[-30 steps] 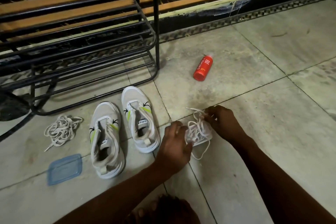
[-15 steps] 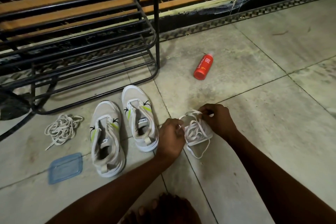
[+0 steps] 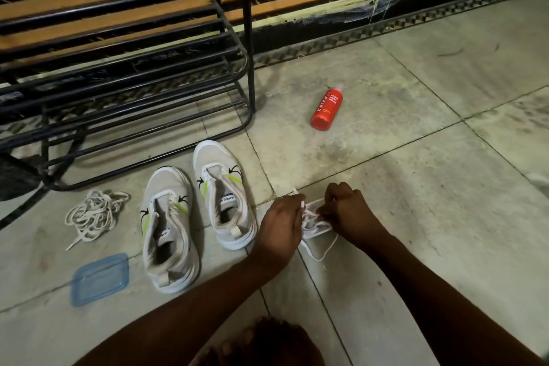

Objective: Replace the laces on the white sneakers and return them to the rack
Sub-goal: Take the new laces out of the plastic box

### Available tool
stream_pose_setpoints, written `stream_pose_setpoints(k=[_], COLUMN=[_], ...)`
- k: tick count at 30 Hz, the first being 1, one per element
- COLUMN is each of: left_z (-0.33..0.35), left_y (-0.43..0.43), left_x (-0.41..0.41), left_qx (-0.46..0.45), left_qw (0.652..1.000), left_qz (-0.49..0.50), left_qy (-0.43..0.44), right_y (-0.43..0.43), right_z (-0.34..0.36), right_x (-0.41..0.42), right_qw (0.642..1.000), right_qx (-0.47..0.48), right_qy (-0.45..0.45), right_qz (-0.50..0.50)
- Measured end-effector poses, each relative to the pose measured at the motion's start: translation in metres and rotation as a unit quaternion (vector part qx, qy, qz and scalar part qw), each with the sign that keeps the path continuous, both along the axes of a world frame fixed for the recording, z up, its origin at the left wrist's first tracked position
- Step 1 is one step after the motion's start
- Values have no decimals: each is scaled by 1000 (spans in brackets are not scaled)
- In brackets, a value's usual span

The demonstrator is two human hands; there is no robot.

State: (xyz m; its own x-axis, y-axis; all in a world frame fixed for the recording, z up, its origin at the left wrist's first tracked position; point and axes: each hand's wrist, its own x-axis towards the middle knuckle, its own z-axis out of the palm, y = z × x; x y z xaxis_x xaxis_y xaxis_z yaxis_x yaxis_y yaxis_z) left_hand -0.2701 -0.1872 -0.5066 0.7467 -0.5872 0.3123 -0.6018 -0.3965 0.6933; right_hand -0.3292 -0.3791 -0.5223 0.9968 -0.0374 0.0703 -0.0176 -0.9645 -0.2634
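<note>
- Handling the bundle of flat white woven laces (image 3: 317, 224) takes little force. By the look of it, it is light, limp and slightly slick, it holds no shape, and its loops will snag on one another.
- The bundle lies on the grey tiled floor (image 3: 416, 187), near centre, between the two hands. One loop trails toward the near side.
- The left hand (image 3: 280, 226) pinches strands at the bundle's left edge with its fingers curled. The right hand (image 3: 347, 211) grips the right edge, fingers closed around the strands.
- Recommended hold: take one stiff tip (aglet) and draw it free. Do not pull on the mass, since tension is likely to tighten any knot.
- The pair of white mesh sneakers with lime-green side stripes (image 3: 169, 226) stands upright just left of the hands, toes pointing far. The eyelets look empty. The uppers look soft and collapsible, so grip by the firmer rubber sole or the heel tab.
- The black metal-bar rack (image 3: 127, 89) stands far left, rigid, with open tubular shelves.
- A loose pile of dingy off-white laces (image 3: 92, 214) lies left of the sneakers, and a translucent blue plastic lid (image 3: 99, 278) lies flat near it.
- A red cylindrical plastic bottle (image 3: 326, 108) lies on its side, far centre; it may roll.
</note>
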Motion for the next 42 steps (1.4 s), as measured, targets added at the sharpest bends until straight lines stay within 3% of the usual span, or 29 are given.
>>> stream_pose_setpoints(k=[2,7,9,13,16,19,25,27,31,35,37,38,40,42], left_z=[-8,-14,-16,-29,-34,-34,-28,-32,-36,-28,-18,-13,-3,-1], left_y=[-1,-9,-13,-17,-16,-14,-14,-13,-13,-12,-10,-7,-2,5], left_x=[5,6,5,6,6,8,7,9,11,15,17,16,14,11], left_qx=[54,134,187,189,196,180,169,164,149,111,77,53,6,-16], left_qw=[997,981,969,970,969,972,968,967,968,972,980,985,993,996], left_qz=[-47,-139,-159,-153,-148,-150,-178,-187,-198,-207,-185,-163,-114,-81], left_qy=[-21,3,-25,-5,-12,-16,-56,-63,-42,-9,1,5,12,22], right_y=[1,-9,-12,-17,-13,-5,-5,-5,-1,6,13,18,27,34], right_z=[-5,-1,2,0,-7,-9,0,7,31,45,47,49,45,36], right_x=[2,-11,-22,-46,-59,-62,-60,-57,-52,-42,-33,-28,-21,-16], right_qw=[1000,986,978,961,960,965,950,917,795,668,636,636,671,759], right_qx=[8,148,179,223,236,231,251,323,517,658,680,673,625,523], right_qy=[1,-11,-40,-31,19,-3,24,78,126,81,23,-5,-41,-53], right_qz=[-3,-72,-103,-161,-152,-127,-184,-220,-289,-337,-364,-376,-397,-384])
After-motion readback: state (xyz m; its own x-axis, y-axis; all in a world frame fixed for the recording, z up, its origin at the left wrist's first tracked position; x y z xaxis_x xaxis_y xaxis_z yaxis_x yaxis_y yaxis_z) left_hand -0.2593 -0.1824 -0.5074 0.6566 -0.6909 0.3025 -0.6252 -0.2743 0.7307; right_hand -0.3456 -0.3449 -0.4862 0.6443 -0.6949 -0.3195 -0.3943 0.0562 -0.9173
